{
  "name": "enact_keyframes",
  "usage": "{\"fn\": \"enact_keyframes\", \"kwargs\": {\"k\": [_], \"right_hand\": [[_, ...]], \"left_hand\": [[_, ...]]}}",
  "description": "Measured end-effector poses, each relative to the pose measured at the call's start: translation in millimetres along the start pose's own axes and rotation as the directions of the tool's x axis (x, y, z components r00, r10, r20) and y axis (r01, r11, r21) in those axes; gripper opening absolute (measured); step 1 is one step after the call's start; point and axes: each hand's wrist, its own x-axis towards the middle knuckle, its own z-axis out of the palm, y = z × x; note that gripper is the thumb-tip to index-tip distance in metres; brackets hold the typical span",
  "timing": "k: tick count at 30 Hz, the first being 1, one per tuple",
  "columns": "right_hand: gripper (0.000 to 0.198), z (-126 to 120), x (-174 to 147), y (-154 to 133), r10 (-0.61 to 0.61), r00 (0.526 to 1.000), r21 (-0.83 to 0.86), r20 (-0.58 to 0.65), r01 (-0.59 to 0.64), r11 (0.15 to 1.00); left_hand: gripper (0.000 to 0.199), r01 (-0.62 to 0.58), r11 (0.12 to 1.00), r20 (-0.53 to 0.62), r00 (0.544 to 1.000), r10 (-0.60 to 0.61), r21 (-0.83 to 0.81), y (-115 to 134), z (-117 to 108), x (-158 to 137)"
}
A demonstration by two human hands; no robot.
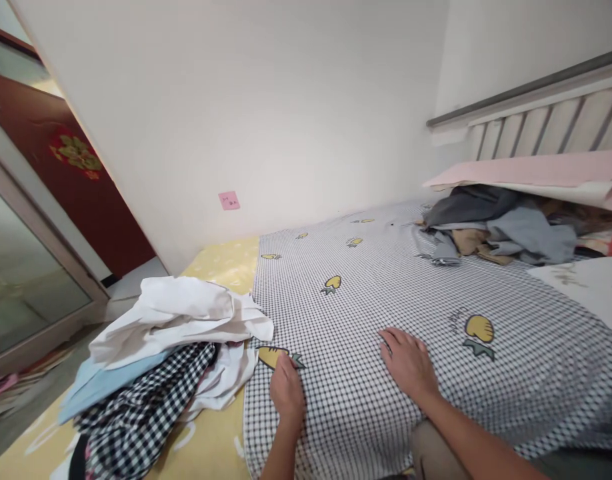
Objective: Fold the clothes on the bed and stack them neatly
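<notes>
My right hand [409,360] rests palm down on a checked bed sheet [356,400] printed with yellow pineapples, its fingers stretched out and slightly apart. My left hand [287,393] is on the same sheet, beside a pineapple print near the sheet's left edge. It is seen from the side, fingers extended forward and partly hidden, with nothing visible in it. Just left of it lies a pile of clothes: a white garment [181,310] on top, a light blue piece [119,383] and a black-and-white checked garment [151,400] below.
Yellow bedding [216,440] shows under the pile. More clothes, grey and brown [516,230], are heaped at the far right below a pink board-like sheet [531,170]. A white wall [306,120] with a pink note [229,201] borders the bed. A red-brown door [61,153] stands at left.
</notes>
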Motion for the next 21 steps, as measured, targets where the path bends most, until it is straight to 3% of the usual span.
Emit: {"fn": "enact_keyframes", "kwargs": {"k": [7, 16, 21], "right_hand": [[0.038, 6, -8, -15, 0.141, 0.984, 0.009, -0.108, -0.141, 0.99], [0.036, 6, -9, -64, 0.042, 0.999, 0.152, -0.014, -0.039, 0.988], [0.032, 4, -6, -63, 0.061, 0.998, 0.404, -0.005, -0.054, 0.913]], "left_hand": [[0.072, 0.088, 0.987, 0.002, 0.996, -0.089, 0.132, 18, 11, -2], [0.069, 0.064, 0.975, 0.009, 0.998, -0.067, 0.214, 19, 14, -2], [0.068, 0.053, 0.987, -0.025, 0.998, -0.049, 0.153, 15, 15, 0]]}}
